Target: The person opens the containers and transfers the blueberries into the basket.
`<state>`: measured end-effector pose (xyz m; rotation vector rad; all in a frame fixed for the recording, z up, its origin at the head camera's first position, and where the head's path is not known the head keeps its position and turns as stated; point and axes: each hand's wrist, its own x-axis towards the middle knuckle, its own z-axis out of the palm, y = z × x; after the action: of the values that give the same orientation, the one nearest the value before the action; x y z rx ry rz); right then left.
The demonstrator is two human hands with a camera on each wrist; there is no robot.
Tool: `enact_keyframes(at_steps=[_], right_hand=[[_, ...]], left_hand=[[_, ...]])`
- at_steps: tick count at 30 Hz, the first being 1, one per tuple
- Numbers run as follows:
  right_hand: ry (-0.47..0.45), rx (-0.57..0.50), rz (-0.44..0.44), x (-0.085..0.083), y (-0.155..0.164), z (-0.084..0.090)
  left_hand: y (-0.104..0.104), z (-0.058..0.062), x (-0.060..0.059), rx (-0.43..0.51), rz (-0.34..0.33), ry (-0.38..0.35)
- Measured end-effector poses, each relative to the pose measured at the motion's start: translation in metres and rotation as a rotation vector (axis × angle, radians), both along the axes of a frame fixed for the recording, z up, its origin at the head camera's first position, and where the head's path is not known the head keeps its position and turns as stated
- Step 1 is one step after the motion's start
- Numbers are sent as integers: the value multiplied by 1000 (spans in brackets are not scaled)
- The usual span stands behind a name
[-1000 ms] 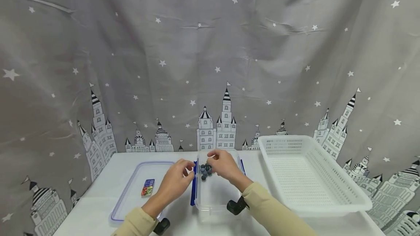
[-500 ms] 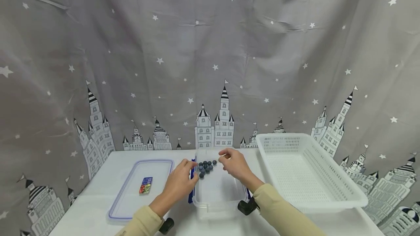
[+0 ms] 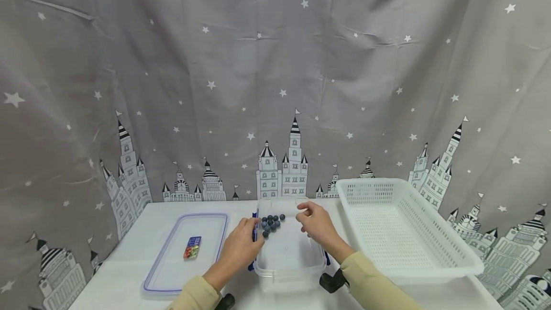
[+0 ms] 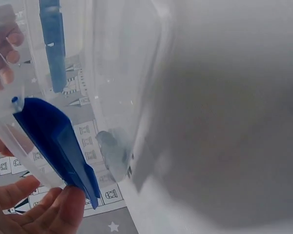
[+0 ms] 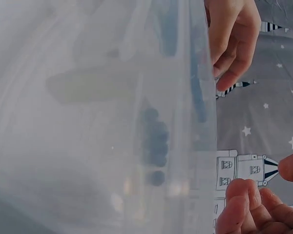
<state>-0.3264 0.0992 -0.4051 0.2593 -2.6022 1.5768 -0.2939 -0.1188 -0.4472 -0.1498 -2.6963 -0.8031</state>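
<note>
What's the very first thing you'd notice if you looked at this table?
Probably the little heap of dark blue balls in the far end of the clear box in the middle of the table. The left hand touches the box's blue clip and the right hand hovers over its right rim. A big white basket sits on the right.

You can't read the tiny card (image 3: 192, 247) on the lid (image 3: 171, 276), the clear box (image 5: 88, 117) looks all foggy up close, and your left hand (image 4: 36, 212) is cut off at the edge.
</note>
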Motion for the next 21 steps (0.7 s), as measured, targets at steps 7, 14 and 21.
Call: enact_keyframes(at_steps=[7,14,21], right_hand=[[-24,-22,-3,2,9,-6],[-28,-38,2,0,16,-2],[-29,-36,8,-4,20,2]], left_hand=[[5,-5,4,9,26,1],[7,-5,6,47,40,-9],[9,-3,10,70,31,-37]])
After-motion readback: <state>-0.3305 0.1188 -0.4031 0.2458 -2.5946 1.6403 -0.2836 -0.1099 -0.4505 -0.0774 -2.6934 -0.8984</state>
